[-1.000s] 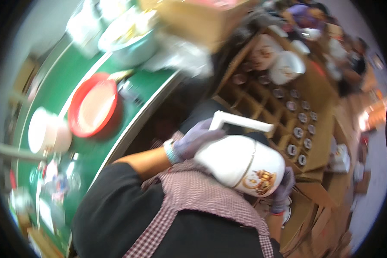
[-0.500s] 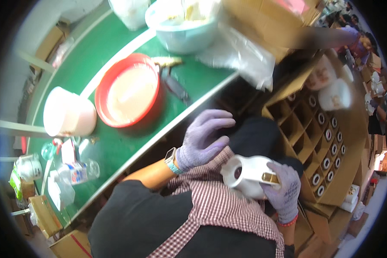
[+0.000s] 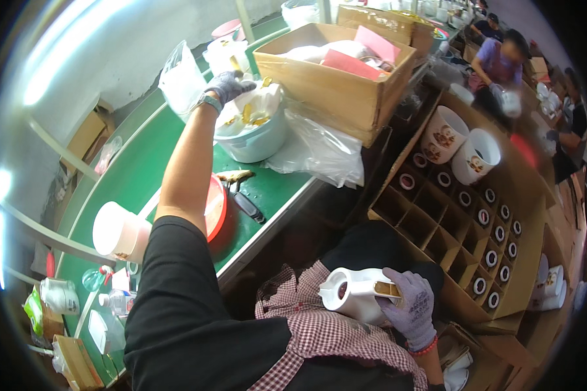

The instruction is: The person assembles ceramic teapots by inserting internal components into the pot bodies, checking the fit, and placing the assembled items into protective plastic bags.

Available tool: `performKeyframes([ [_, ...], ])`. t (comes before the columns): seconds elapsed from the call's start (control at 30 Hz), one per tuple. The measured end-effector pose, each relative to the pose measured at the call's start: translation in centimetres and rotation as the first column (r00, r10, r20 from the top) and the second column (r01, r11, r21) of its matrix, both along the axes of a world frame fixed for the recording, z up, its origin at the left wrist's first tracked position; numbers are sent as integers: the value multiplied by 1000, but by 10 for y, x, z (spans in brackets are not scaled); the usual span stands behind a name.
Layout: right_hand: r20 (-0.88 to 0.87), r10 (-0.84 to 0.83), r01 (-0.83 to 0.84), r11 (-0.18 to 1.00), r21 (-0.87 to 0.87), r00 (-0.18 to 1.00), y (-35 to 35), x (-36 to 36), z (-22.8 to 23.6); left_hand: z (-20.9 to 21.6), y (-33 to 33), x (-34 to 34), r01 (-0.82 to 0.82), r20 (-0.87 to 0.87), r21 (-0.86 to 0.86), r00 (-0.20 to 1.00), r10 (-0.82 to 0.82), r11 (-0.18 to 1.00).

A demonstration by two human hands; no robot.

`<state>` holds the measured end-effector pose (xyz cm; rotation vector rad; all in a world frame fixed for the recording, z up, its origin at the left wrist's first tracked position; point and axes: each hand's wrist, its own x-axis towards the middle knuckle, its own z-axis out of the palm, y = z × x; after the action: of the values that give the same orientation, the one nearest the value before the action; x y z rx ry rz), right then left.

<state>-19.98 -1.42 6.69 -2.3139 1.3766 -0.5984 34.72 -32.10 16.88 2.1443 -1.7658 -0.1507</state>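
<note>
My right hand (image 3: pixel 411 306), in a grey-purple knit glove, grips the handle of a white jug (image 3: pixel 357 293) with a gold-coloured piece on the handle. The jug lies tilted over my lap, and a dark round opening shows in its end. My left arm stretches far out over the table. At its end my gloved left hand (image 3: pixel 228 88) is above a light-blue basin (image 3: pixel 251 144) heaped with white and gold pieces (image 3: pixel 246 116). The left fingers look stretched out and apart, with nothing plainly held in them.
On the green table (image 3: pixel 143 153) are a red basin (image 3: pixel 216 208), partly behind my arm, a dark-handled tool (image 3: pixel 248 207) and a white bucket (image 3: pixel 119 231). A cardboard box (image 3: pixel 319 78) stands beyond. At right, a divided carton (image 3: pixel 430 225) holds several jugs. Co-workers sit farther back.
My left hand has gone from above my lap to the blue basin at the far side. My right hand still holds the jug. The view has tipped up toward the table's far end.
</note>
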Motion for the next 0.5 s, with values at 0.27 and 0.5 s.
performKeyframes([
  [0.27, 90, -11, 19, 996, -85, 996, 9, -21, -6, 73, 81, -81, 48, 125, -775, 989, 79, 630],
  [0.5, 325, -98, 129, 989, -76, 941, 5, -43, -12, -33, 237, -283, 60, -902, -391, 172, -395, 918],
])
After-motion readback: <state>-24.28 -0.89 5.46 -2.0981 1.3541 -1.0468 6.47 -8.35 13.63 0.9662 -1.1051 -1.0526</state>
